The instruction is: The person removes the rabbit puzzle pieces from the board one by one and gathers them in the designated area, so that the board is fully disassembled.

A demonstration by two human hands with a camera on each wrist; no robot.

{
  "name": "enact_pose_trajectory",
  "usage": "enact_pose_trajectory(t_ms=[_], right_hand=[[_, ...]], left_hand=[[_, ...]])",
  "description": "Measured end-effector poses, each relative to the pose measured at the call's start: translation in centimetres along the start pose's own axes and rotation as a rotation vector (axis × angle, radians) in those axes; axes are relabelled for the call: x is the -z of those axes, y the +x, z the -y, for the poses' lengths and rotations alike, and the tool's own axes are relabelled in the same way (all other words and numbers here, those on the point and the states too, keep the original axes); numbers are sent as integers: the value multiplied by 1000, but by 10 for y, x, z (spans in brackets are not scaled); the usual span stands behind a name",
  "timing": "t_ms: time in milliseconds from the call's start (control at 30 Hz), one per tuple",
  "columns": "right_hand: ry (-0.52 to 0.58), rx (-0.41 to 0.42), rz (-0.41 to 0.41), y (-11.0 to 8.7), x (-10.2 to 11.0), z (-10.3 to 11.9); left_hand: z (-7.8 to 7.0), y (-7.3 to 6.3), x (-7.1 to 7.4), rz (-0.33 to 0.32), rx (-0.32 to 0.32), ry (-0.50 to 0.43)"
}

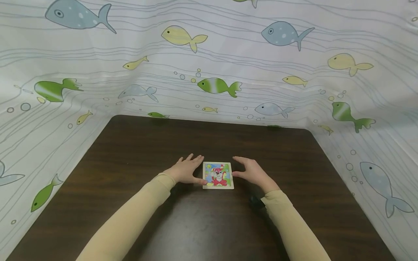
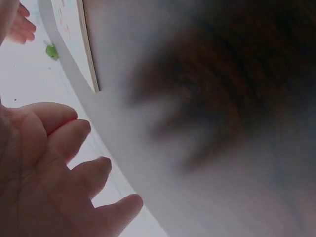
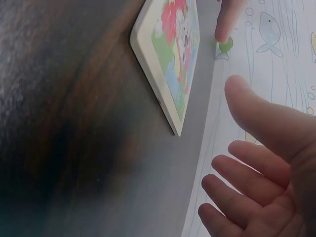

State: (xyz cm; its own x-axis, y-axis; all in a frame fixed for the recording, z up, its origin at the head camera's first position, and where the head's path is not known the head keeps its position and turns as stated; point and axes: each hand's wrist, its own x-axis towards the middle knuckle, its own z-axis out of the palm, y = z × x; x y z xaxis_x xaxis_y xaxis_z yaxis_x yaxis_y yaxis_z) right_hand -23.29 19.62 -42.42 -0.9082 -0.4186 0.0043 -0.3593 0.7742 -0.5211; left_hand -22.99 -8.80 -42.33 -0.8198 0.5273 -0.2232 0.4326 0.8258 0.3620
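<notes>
A small square picture puzzle (image 1: 218, 175) with a pale frame lies flat on the dark table, showing a pink and white cartoon animal. To its left is my left hand (image 1: 186, 171), fingers spread, the thumb tip over or at the puzzle's left edge; contact there I cannot tell. On the other side my right hand (image 1: 253, 172) has its thumb and fingers apart, the thumb close to the right edge. In the right wrist view the puzzle (image 3: 170, 64) sits beyond the right thumb (image 3: 261, 116), with a gap between. Neither hand grips anything.
The brown wooden table (image 1: 156, 141) reaches back to a white curtain (image 1: 228, 54) printed with fish, which encloses it at the back and both sides. A dark object (image 1: 256, 203), perhaps a wrist camera, is under the right wrist.
</notes>
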Motion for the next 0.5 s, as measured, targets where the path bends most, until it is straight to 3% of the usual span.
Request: enact_pose_trajectory(t_ms=[500], right_hand=[[16, -34, 36, 0, -7, 4]], left_hand=[[-10, 2, -9, 34, 17, 8]])
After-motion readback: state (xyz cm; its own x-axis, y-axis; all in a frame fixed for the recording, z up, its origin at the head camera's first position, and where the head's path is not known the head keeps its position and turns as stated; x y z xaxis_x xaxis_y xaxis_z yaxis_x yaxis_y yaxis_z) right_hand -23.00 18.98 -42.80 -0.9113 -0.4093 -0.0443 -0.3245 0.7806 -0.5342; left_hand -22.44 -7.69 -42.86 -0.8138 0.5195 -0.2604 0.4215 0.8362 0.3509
